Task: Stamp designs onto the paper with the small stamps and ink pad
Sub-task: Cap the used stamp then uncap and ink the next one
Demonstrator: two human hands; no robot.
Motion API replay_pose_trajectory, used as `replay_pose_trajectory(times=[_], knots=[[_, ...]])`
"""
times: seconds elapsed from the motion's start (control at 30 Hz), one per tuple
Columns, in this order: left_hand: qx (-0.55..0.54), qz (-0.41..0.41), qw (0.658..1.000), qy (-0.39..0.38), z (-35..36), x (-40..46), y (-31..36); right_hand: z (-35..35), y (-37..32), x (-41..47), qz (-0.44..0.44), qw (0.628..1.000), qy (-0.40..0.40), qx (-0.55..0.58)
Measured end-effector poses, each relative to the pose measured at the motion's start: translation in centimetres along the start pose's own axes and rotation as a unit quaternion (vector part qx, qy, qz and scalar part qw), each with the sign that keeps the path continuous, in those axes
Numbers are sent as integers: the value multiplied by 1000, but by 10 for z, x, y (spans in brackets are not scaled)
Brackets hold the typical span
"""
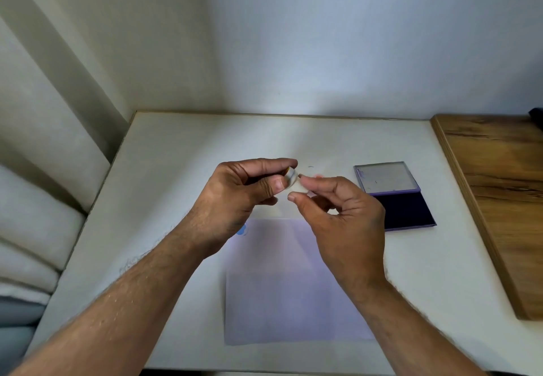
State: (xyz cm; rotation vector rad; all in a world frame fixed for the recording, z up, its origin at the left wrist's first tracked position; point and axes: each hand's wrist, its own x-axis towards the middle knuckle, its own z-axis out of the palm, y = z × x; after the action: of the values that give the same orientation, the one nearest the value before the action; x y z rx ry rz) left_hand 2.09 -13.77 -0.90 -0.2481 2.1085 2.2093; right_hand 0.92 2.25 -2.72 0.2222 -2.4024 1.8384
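Together, left hand (235, 196) and right hand (340, 217) fingers pinch 1 small stamp (291, 176) above the paper (282, 302).

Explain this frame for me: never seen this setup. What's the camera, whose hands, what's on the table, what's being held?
There is no machine here: a person works with two bare hands, and the single picture comes from a wide-angle camera worn on the head, looking forward and down.

On the white table lie a pale sheet of paper in front of the person and an open ink pad to the right, lid up. A small blue thing peeks out from under the left wrist; I cannot tell what it is. A wooden board sits at the far right.

The left hand pinches a small round stamp above the paper. The right hand pinches a small pale piece right next to it, perhaps the stamp's cap.
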Motion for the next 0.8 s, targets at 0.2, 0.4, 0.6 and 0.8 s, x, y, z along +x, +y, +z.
replay_pose_trajectory(times=[0.2, 0.4, 0.6, 0.8], knots=[[-6, 14, 1000, -5, 0, 2, 1, 1, -5, 1, 52, 994, -8, 95], [10, 19, 1000, -15, -5, 2, -2, 2, -2, 3, 102, 981, -41, 159], [21, 16, 1000, 2, -2, 2, -2, 0, -7, 8, 175, 959, -66, 214], [54, 14, 998, 28, -2, 3, -3, 4, -6, 9, 239, 929, -92, 266]])
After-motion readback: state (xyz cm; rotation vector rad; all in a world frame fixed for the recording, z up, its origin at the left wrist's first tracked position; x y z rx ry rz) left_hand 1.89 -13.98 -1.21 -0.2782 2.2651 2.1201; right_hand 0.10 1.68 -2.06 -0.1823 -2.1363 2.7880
